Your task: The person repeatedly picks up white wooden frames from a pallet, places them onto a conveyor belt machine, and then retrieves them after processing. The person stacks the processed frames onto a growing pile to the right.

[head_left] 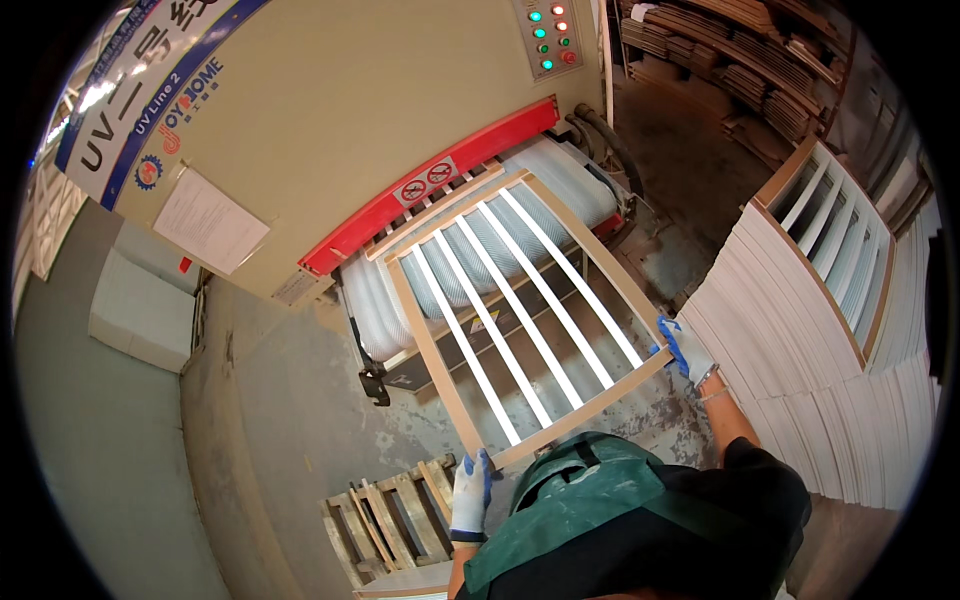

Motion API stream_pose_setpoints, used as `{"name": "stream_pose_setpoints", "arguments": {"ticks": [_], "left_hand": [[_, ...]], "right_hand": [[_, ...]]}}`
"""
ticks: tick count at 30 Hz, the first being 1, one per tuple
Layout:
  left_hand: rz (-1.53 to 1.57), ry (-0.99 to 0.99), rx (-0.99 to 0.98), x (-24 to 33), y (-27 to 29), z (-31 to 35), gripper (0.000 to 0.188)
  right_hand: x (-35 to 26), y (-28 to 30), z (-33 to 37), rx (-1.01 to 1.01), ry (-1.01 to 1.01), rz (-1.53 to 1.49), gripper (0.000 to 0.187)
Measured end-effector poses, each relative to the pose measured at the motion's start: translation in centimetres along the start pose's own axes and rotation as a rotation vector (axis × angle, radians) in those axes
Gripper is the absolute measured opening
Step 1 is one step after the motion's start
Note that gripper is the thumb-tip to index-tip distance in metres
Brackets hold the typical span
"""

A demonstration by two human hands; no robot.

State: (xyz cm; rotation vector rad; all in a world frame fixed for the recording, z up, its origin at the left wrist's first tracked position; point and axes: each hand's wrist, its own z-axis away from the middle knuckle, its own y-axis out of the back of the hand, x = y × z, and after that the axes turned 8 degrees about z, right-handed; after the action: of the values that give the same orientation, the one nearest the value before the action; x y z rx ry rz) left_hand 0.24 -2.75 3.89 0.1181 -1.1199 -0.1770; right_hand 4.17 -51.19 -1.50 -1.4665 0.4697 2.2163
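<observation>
Both my hands hold a rectangular slatted frame (583, 410), with tan edge rails and several white slats, tilted in front of me. My left hand (472, 497), in a white and blue work glove, is closed on its near left corner. At the near right corner, my right hand (688, 350), gloved alike, grips the rail. The frame's far end lies over a pale mesh conveyor belt (375, 310). Just beyond it, a second slatted frame (435, 212) shows partly under the machine's red guard bar (345, 235); the rest of it is hidden.
A large beige machine (380, 90) carries a control panel (547, 38) with lit buttons. At the right stands a tall stack of white-edged pieces (770, 310), with another slatted frame (800, 255) on top. A wooden pallet (400, 515) lies near my left hand. Boards (740, 80) fill shelving behind.
</observation>
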Motion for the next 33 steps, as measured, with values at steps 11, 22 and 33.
{"name": "stream_pose_setpoints", "arguments": {"ticks": [11, 22, 33], "left_hand": [[0.305, -0.086, 0.094, -0.3, 0.3, -1.3, 0.045], [0.07, -0.036, 0.206, -10.4, 2.1, 7.8, 0.036], [-0.56, 0.185, 0.491, -30.9, 5.5, 23.2, 0.033]], "right_hand": [[-1.3, -1.7, -6.5, -0.198, -0.076, 0.099, 0.037], [-0.6, -3.1, -14.0, -0.314, -0.318, -0.095, 0.036], [4.8, -0.6, -17.2, -0.3, -0.266, -0.323, 0.063]]}}
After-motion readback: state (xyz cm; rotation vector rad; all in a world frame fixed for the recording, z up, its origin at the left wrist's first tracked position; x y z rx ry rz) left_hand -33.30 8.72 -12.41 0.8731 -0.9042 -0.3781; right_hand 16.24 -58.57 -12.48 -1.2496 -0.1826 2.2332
